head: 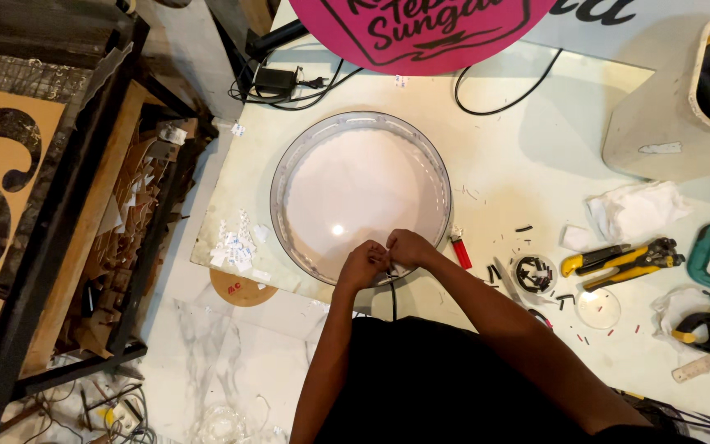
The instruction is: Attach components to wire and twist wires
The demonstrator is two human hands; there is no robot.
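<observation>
Two hands, left hand (363, 265) and right hand (408, 247), meet pinched on something too small to identify at the six-o'clock rim of the round clear dish (361, 196), a red lighter (460, 252) just beside at four o'clock, presumably kept within reach.

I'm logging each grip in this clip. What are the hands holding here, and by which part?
Both hands, left hand and right hand, pinch something small at the round clear plastic dish's near rim; what it is cannot be told.

Bright overhead light, even across the table (503, 177). Glare spot on the round dish (337, 230). Soft shadow beside the bucket (667, 123). Left side dim; edges bend slightly, possibly lens distortion.
</observation>
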